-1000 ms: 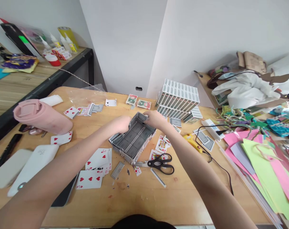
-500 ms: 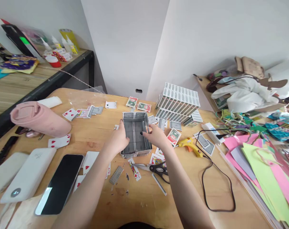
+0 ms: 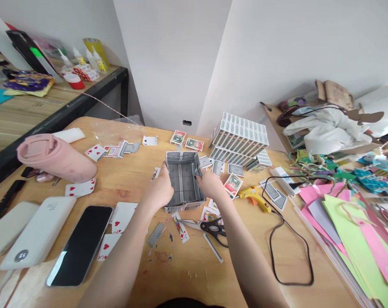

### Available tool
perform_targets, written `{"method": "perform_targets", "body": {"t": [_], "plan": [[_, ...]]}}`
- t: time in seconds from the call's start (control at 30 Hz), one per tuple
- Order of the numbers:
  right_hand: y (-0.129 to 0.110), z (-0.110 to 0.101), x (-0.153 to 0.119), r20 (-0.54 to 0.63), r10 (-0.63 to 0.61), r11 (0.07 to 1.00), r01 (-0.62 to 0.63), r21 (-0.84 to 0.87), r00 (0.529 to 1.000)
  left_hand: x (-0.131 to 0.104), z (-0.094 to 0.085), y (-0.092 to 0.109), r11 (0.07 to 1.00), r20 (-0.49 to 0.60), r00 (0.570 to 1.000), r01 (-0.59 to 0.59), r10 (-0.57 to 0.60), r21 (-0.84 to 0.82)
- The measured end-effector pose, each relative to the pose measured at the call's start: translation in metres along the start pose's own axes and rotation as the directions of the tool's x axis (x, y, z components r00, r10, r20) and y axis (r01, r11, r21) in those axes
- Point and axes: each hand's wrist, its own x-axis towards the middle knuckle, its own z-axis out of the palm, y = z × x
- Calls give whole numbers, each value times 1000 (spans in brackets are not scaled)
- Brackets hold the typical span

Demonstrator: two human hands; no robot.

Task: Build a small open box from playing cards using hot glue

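An open-topped box [image 3: 184, 194] made of grey-backed playing cards sits on the table in front of me. My left hand [image 3: 162, 188] grips its left wall, the fingers outside and partly hidden. At the right wall, my right hand [image 3: 209, 183] pinches the upper edge with bent fingers. Just below the box lie black-handled scissors [image 3: 215, 227], a cut face-card strip [image 3: 181, 229] and a grey card piece [image 3: 156, 234]. Beyond the right hand are a card pack [image 3: 233, 185] and a yellow glue gun [image 3: 256, 197].
Stacked card packs [image 3: 240, 134] stand at the back right. On the left are a pink tumbler [image 3: 57, 158], a white power bank [image 3: 38, 231] and a phone [image 3: 80, 246]. The glue gun's black cord [image 3: 274, 256] loops across the right side, near coloured paper [image 3: 357, 239].
My right fingers have come out of the box's inside and now close on its right wall. The left thumb has drawn back to the left wall. The box has barely moved.
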Motion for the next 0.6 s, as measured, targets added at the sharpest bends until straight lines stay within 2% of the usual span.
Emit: {"method": "perform_targets", "body": {"t": [0.17, 0.27, 0.37, 0.43, 0.47, 0.5, 0.53, 0.57, 0.6], "plan": [[-5, 8, -6, -4, 37, 999, -37, 7, 999, -1, 3, 2, 1000, 18, 1000, -16, 16, 16], [-11, 11, -6, -14, 50, 997, -50, 51, 999, 0, 4, 4, 999, 20, 1000, 13, -12, -31], [-10, 9, -3, -10, 57, 989, -55, 134, 998, 2, 3, 1, 976, 2, 999, 44, -44, -214], [-2, 9, -3, 3, 36, 980, -36, 198, 999, 1, 4, -8, 922, -34, 999, 16, -31, -387], [4, 10, -4, 15, 18, 968, -21, 250, 1000, 0, 6, -15, 874, -45, 999, 1, -27, -485], [12, 13, -7, 33, -6, 939, -6, 344, 999, -2, 9, -22, 784, -54, 998, -8, -33, -620], [20, 16, -11, 46, -32, 892, 7, 452, 998, -4, 14, -30, 651, -33, 998, 7, -49, -759], [28, 22, -16, 69, -67, 761, 7, 649, 995, -7, 21, -36, 496, 24, 997, 55, -69, -867], [35, 28, -21, 67, -111, 581, 10, 814, 992, -10, 29, -41, 345, 79, 995, 94, -56, -934]]}}
